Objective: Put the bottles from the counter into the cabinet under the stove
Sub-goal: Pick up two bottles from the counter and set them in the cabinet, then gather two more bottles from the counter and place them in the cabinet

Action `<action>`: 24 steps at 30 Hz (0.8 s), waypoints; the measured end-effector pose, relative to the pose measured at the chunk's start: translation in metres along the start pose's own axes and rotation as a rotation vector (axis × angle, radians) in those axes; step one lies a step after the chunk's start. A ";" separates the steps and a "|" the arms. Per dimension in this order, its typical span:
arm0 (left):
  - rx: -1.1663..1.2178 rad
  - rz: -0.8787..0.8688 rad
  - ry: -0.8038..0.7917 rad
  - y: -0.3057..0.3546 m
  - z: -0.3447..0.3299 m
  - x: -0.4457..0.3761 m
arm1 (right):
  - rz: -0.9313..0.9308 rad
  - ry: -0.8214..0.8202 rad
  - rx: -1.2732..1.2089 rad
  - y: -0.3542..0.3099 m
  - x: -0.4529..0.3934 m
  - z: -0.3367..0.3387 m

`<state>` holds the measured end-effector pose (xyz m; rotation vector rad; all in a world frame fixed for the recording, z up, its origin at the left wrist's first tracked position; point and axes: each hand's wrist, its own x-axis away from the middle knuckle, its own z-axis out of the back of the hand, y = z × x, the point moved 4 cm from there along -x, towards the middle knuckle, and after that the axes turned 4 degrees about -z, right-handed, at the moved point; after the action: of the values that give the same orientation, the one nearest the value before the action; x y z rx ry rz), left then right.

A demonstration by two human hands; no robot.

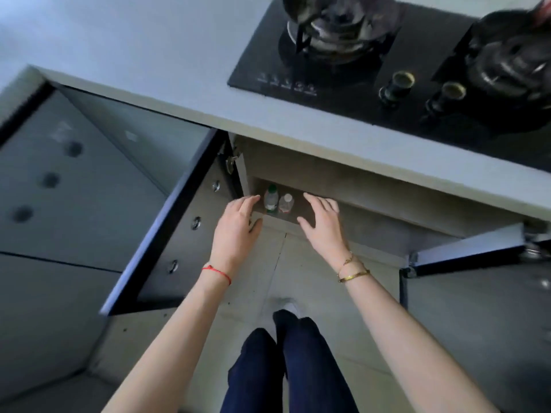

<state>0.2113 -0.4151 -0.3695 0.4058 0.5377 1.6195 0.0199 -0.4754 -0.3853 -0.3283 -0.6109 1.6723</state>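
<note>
Two small clear plastic bottles stand upright side by side on the cabinet floor (307, 214) under the stove: one with a green cap and green label (271, 198), one with a white cap and red label (286, 203). My left hand (237, 231) hovers just left of them, fingers spread, holding nothing. My right hand (323, 223) hovers just right of them, also spread and empty. Neither hand touches a bottle.
Both cabinet doors stand open: the left door (167, 234) swung out with hinge cups showing, the right door (468, 251) out to the right. Above is the grey counter (179, 93) with a black gas stove (372, 76) and two pans. My legs stand on the tiled floor below.
</note>
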 end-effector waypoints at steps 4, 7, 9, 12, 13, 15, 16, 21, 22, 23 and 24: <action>-0.033 -0.037 0.063 0.056 0.096 0.044 | 0.078 0.032 0.044 -0.052 0.053 0.079; -0.065 -0.044 0.092 0.082 0.159 0.072 | 0.141 0.044 0.047 -0.090 0.091 0.130; -0.075 -0.042 0.122 0.093 0.195 0.092 | 0.182 0.073 0.038 -0.112 0.115 0.159; -0.090 -0.036 0.173 0.106 0.240 0.122 | 0.219 0.095 0.014 -0.139 0.145 0.189; -0.098 -0.031 0.184 0.111 0.253 0.132 | 0.235 0.094 0.011 -0.147 0.155 0.196; -0.103 -0.016 0.205 0.118 0.275 0.151 | 0.264 0.095 0.002 -0.162 0.170 0.208; -0.108 -0.012 0.219 0.121 0.284 0.159 | 0.275 0.097 -0.006 -0.168 0.176 0.212; -0.136 0.063 0.284 0.128 0.319 0.191 | 0.336 0.100 -0.035 -0.196 0.197 0.228; -0.134 0.082 0.304 0.129 0.325 0.197 | 0.356 0.096 -0.041 -0.201 0.199 0.230; -0.132 0.097 0.326 0.131 0.331 0.203 | 0.377 0.092 -0.044 -0.206 0.199 0.231; -0.133 0.109 0.345 0.132 0.335 0.208 | 0.398 0.085 -0.045 -0.211 0.199 0.232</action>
<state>0.2635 -0.1824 -0.0284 0.0554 0.6702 1.8325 0.0299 -0.3101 -0.0528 -0.5802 -0.5442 2.0133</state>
